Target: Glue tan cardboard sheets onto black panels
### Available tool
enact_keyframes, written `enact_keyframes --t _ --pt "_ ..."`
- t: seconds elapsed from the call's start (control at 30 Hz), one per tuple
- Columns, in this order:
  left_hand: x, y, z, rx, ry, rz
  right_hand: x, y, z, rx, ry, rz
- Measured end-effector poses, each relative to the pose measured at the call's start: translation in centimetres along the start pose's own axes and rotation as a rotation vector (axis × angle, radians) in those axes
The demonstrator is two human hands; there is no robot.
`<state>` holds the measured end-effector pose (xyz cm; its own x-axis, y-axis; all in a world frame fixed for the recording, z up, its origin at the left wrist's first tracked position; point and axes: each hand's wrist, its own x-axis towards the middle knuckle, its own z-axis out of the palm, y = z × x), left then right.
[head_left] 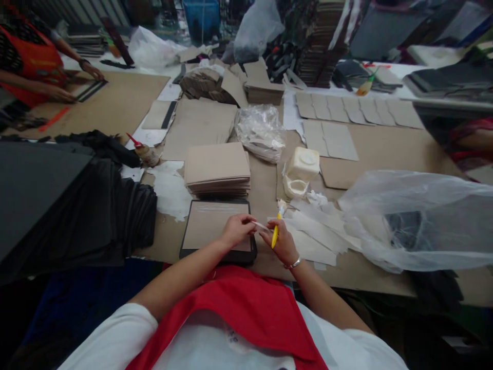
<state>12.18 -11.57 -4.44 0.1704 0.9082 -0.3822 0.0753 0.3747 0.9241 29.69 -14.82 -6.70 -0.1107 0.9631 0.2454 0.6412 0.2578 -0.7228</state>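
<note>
My left hand (236, 229) is closed in a pinch on one end of a thin pale strip (262, 226). The strip's other end reaches the fingers of my right hand (284, 242). That hand also grips a yellow-handled brush (275, 238), its pale bristle end pointing away from me. Under my left hand lies a tan board (206, 223) on a black sheet (186, 253), with a shiny streak near its far edge. Just behind it stands a stack of tan boards (217, 167).
Right of the stack are a cream plastic container (303, 163) and loose white paper sheets (314, 239). A clear plastic bag (435, 216) lies farther right. Black sheets (131, 221) pile up at left, near a red-tipped glue bottle (146, 153). A co-worker's hands (61, 93) work at far left.
</note>
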Motion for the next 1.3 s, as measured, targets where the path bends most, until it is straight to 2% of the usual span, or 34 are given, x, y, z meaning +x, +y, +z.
enact_keyframes --t 0.07,0.17,0.33,0.47,0.63,0.73,0.87,1.1,1.23,1.3 --pt "-1.0 -0.2 -2.5 -0.146 0.089 -0.029 0.5 -0.2 0.6 -0.031 -0.008 -0.004" --pt "-2.5 -0.7 -6.9 -0.121 0.253 -0.029 1.6 -1.0 1.7 -0.054 -0.034 0.015" --pt "-2.9 -1.4 -13.5 0.233 0.497 0.013 4.4 -2.7 4.7 -0.168 -0.018 0.068" --pt "-1.6 -1.1 -16.6 0.567 0.568 0.081 6.4 -3.2 7.3 -0.296 -0.023 0.054" --pt "0.2 -1.1 -17.8 0.721 0.557 -0.017 7.2 -2.9 9.0 -0.39 -0.03 0.027" --pt "0.8 -1.6 -17.9 0.675 0.542 -0.041 7.3 -2.6 9.3 -0.38 -0.003 0.035" --pt "1.1 -2.4 -18.0 0.608 0.58 -0.045 7.5 -2.5 9.5 -0.37 0.014 0.084" --pt "1.6 -2.7 -18.1 0.624 0.571 -0.058 7.6 -2.5 9.9 -0.395 0.008 0.087" --pt "1.2 -2.0 -18.3 0.813 0.568 -0.087 7.7 -2.4 9.5 -0.444 -0.002 0.076" --pt "0.7 -1.5 -17.9 0.988 0.608 0.003 7.6 -2.4 8.8 -0.469 0.039 0.082"
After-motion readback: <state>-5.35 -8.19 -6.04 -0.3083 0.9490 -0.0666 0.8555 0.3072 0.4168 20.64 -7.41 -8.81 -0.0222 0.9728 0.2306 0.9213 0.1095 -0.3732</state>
